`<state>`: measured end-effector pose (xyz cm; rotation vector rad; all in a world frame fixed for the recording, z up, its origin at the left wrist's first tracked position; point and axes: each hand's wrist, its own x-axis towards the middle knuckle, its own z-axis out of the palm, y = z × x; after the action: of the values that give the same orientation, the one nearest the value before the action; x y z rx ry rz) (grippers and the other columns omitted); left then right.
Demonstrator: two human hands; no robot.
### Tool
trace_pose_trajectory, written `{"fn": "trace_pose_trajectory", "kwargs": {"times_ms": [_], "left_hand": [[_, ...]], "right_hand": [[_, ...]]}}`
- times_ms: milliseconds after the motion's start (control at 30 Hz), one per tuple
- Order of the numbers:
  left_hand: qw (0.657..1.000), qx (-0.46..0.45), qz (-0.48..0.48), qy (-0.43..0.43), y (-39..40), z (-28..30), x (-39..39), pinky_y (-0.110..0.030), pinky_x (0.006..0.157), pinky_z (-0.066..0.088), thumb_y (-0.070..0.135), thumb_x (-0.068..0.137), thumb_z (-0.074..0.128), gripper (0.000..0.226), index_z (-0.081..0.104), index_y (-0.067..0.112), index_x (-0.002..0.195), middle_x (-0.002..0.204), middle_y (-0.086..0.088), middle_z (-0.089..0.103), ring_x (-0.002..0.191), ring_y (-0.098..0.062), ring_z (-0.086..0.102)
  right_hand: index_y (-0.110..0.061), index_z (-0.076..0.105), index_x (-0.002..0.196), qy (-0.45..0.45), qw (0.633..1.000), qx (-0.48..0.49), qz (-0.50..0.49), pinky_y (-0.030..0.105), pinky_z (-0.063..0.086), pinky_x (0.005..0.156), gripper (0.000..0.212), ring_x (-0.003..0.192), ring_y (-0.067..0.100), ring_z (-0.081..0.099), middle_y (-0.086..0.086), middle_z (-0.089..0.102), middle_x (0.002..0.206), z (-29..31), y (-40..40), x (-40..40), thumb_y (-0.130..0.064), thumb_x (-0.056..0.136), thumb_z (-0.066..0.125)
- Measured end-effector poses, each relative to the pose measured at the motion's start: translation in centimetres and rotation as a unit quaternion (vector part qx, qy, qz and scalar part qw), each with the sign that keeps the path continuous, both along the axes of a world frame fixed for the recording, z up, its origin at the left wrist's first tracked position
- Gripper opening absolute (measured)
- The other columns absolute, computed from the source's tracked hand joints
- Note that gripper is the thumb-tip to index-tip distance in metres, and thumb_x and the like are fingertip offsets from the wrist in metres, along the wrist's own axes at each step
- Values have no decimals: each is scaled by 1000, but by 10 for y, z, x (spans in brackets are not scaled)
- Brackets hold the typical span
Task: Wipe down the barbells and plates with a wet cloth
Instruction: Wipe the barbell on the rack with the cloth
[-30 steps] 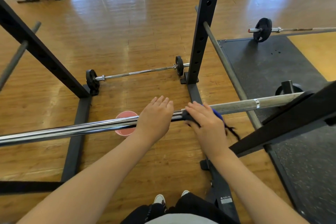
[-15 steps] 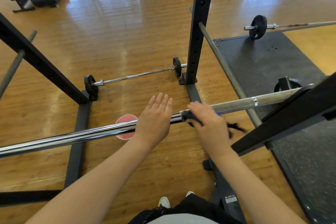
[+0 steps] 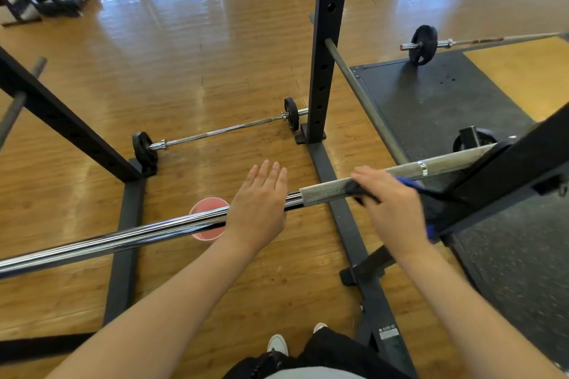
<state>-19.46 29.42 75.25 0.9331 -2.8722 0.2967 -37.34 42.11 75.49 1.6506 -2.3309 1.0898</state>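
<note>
A chrome barbell lies across the rack at waist height, running from lower left to upper right. My left hand rests flat on it with straight fingers. My right hand grips a dark blue cloth wrapped round the rough knurled part of the bar. Below the bar a pink cup stands on the floor. A second barbell with small black plates lies on the floor beyond. A third barbell with a black plate lies far right.
Black rack uprights and base rails stand around me. A grey safety bar slants beside the right upright. A black rubber mat covers the floor at right. My shoes show at the bottom.
My right hand has slid the cloth to the right along the bar, uncovering the knurled part. My left hand's fingers have straightened and it stays in place.
</note>
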Motion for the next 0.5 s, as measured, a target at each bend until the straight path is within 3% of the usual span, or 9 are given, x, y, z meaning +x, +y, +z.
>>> {"fn": "trace_pose_trajectory", "kwargs": {"times_ms": [100, 167, 267, 400, 500], "left_hand": [[1000, -2, -1, 4, 0, 1, -1, -44, 102, 37, 18, 58, 83, 70, 60, -5, 120, 121, -21, 62, 117, -34, 57], [1000, -6, -2, -1, 0, 1, 0, -43, 102, 34, 19, 58, 84, 71, 60, -5, 120, 122, -21, 62, 118, -34, 56], [1000, -17, -5, 3, 0, -1, 1, -42, 102, 32, 12, 60, 82, 64, 61, -4, 119, 121, -21, 62, 117, -34, 57], [999, -26, -13, 20, 0, -2, 1, -44, 101, 34, -3, 65, 71, 55, 60, -6, 119, 122, -22, 61, 117, -35, 57], [999, -26, -12, 20, 0, -2, 0, -45, 101, 36, -4, 65, 70, 55, 60, -6, 120, 122, -23, 61, 117, -35, 56]], "right_hand": [[1, 69, 107, 12, 997, 6, 76, 52, 41, 98, 44, 106, 30, 64, 16, 68, 111, -5, -16, 41, 12, 65, 76], [1, 68, 109, 29, 995, 10, 95, 48, 40, 100, 43, 109, 30, 62, 16, 66, 114, -9, -12, 33, 15, 68, 73], [1, 67, 111, 18, 999, -1, 38, 37, 40, 104, 44, 113, 27, 59, 14, 64, 118, -13, 9, -12, 20, 71, 67], [3, 69, 106, 33, 999, 3, -37, 41, 46, 98, 38, 107, 31, 63, 17, 67, 111, -4, 18, -36, 18, 72, 68], [1, 69, 106, -2, 999, -10, -30, 38, 44, 98, 34, 104, 29, 65, 15, 68, 109, 9, 2, -9, 14, 74, 68]]}}
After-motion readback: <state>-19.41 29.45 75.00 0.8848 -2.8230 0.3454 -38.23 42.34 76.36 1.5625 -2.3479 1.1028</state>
